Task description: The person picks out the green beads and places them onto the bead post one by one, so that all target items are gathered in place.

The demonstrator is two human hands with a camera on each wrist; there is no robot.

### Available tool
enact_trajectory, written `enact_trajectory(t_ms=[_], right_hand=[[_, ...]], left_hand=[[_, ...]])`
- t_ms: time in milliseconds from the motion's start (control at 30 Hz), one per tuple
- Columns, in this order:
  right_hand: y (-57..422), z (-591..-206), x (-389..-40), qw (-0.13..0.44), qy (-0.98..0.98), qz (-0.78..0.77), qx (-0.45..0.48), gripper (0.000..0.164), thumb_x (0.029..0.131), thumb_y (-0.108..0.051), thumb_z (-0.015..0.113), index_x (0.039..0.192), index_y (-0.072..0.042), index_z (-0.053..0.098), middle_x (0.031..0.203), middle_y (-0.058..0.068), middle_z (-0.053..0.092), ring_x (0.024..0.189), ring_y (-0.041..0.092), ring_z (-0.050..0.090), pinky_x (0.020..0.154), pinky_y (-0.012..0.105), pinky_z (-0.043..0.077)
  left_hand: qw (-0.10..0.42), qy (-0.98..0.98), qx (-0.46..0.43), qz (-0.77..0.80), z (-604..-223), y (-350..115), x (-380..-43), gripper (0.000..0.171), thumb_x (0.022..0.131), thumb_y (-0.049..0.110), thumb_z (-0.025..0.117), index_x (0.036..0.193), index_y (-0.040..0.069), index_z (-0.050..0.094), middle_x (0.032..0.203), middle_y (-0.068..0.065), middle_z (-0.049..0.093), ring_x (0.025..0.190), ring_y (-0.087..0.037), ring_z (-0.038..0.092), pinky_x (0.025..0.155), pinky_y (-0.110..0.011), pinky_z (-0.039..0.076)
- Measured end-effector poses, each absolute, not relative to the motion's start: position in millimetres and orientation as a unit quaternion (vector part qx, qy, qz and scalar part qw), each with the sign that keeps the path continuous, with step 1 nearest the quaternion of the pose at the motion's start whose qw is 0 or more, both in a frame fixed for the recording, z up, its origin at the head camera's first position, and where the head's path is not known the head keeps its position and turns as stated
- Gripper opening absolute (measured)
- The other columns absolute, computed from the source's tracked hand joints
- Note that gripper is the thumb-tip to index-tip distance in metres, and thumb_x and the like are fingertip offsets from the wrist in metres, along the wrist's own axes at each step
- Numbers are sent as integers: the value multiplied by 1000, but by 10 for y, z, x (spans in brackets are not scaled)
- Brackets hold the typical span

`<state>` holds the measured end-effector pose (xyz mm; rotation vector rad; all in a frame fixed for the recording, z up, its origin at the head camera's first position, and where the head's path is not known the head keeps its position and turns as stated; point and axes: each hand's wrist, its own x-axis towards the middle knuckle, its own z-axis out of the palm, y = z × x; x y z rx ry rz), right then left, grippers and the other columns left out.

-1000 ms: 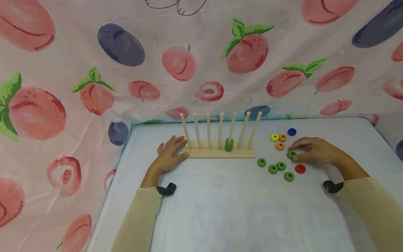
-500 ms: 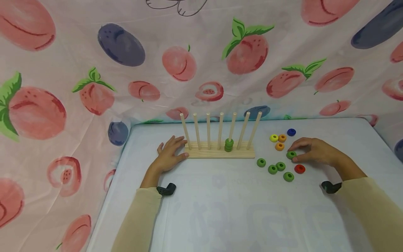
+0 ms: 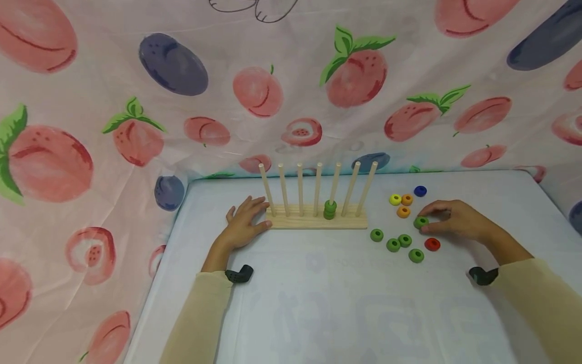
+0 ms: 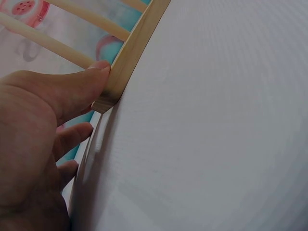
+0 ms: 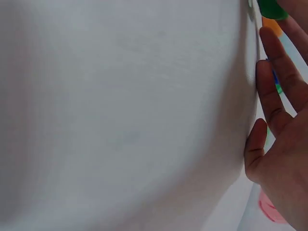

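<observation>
A wooden peg stand (image 3: 295, 222) with several upright pegs stands near the back of the table. Green beads (image 3: 329, 210) are stacked low on one of its pegs, right of the middle. My left hand (image 3: 243, 225) holds the stand's left end, with the thumb (image 4: 91, 82) at its front edge and the index finger towards the back. On the right, my right hand (image 3: 459, 220) pinches a green bead (image 3: 421, 222) between thumb and index finger, at or just above the table. In the right wrist view that green bead (image 5: 272, 8) shows only partly at the top edge.
Several loose green beads (image 3: 393, 245) and a red bead (image 3: 432, 244) lie in front of the right hand. Behind are a yellow bead (image 3: 395, 199), two orange beads (image 3: 403, 212) and a blue bead (image 3: 420, 191). A fruit-print cloth (image 3: 291, 91) hangs behind the white table (image 3: 318, 303).
My right hand stays at the green bead, which has turned or shifted very slightly between the fingers. The left hand and the stand have kept their places.
</observation>
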<state>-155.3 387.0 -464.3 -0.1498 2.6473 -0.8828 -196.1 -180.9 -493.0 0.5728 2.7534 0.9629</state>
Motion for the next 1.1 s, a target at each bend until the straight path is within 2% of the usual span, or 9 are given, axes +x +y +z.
enact_trajectory(t_ms=[133, 233, 433, 533, 633, 733, 967, 1100], right_hand=[[3834, -4627, -1526, 164, 940, -297, -43, 61, 80, -60, 80, 121, -15, 71, 126, 13, 65, 125, 38, 49, 101, 67, 41], [3813, -4593, -1522, 155, 944, -290, -41, 55, 85, -58, 77, 119, -15, 71, 119, 11, 66, 119, 36, 53, 96, 62, 47], [3744, -4462, -1524, 130, 947, -290, -48, 43, 89, -50, 76, 114, -15, 72, 108, 6, 68, 105, 25, 56, 90, 41, 52], [3690, -4379, -1521, 123, 947, -293, -55, 39, 90, -49, 75, 112, -17, 73, 106, 4, 69, 99, 17, 58, 86, 27, 51], [3619, -4298, -1515, 116, 947, -294, -66, 36, 91, -49, 75, 110, -19, 73, 106, 2, 71, 96, 9, 59, 82, 19, 50], [3533, -4224, -1510, 107, 947, -291, -82, 35, 92, -47, 75, 110, -18, 74, 107, 2, 72, 96, 8, 60, 81, 18, 50], [3317, -4047, -1480, 91, 949, -288, -94, 38, 91, -45, 76, 114, -15, 73, 109, 3, 74, 104, 24, 61, 80, 23, 51], [3183, -3950, -1462, 63, 950, -292, -91, 34, 88, -43, 79, 111, -19, 74, 103, 0, 74, 100, 20, 60, 81, 23, 50]], left_hand=[[85, 922, 192, 326, -4935, -1816, -1963, 59, 98, 41, 67, 149, 17, 52, 166, -3, 35, 160, -32, 10, 118, -67, -8], [85, 922, 192, 327, -4941, -1818, -1965, 59, 98, 41, 67, 149, 17, 52, 166, -3, 35, 160, -32, 10, 118, -67, -8], [84, 923, 191, 324, -4943, -1812, -1966, 59, 98, 41, 67, 149, 18, 52, 166, -3, 35, 160, -31, 10, 119, -67, -7], [84, 922, 191, 326, -4937, -1811, -1965, 58, 98, 40, 68, 149, 17, 52, 165, -3, 35, 160, -32, 10, 118, -67, -8], [85, 921, 191, 329, -4930, -1811, -1963, 58, 98, 40, 68, 149, 17, 52, 166, -3, 35, 160, -32, 10, 118, -67, -8], [85, 922, 191, 326, -4923, -1810, -1960, 59, 97, 40, 68, 149, 17, 52, 165, -4, 35, 160, -32, 10, 118, -67, -8], [84, 924, 192, 320, -4911, -1810, -1956, 60, 97, 41, 67, 150, 16, 52, 166, -4, 35, 160, -33, 10, 118, -67, -8], [81, 924, 194, 318, -4907, -1810, -1952, 60, 97, 39, 68, 149, 16, 52, 166, -5, 35, 159, -34, 11, 118, -68, -7]])
